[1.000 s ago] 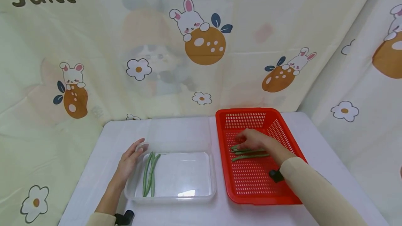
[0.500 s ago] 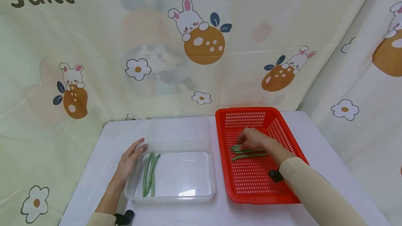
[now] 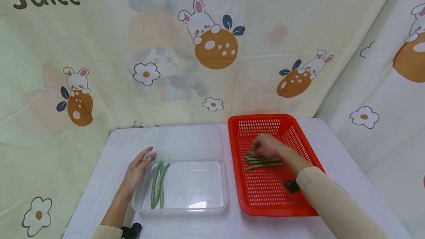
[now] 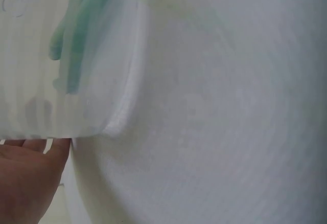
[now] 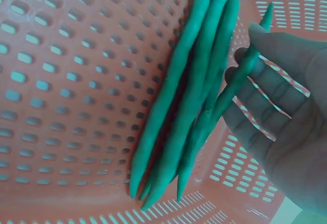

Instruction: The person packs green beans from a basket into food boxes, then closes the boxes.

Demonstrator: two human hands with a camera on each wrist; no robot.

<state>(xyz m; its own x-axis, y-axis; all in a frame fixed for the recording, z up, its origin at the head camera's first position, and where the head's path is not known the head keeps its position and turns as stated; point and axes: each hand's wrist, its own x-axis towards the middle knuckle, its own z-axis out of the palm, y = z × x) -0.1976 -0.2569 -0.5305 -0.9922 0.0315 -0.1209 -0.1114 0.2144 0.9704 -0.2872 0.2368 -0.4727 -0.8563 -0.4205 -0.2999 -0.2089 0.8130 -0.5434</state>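
Reaching over desk (image 3: 106,172) into red basket (image 3: 265,194) beside clear box (image 3: 192,183); resting relaxed, empty left hand (image 3: 135,169) at clear box. Apparently picking: pinching one green bean (image 5: 227,93) beside other beans (image 5: 193,93) with nearly closed right-hand grip (image 3: 269,146). Next, likely needs clean lift.

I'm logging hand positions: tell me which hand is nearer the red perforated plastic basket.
Right. The right hand is inside the red perforated basket, pinching a slender green bean; the left hand is outside it, at the left side of the clear rectangular plastic box.

left grip (image 4: 28,178) at translucent box (image 4: 23,55) | green beans (image 4: 77,37) inside | white surface (image 4: 225,116) beside
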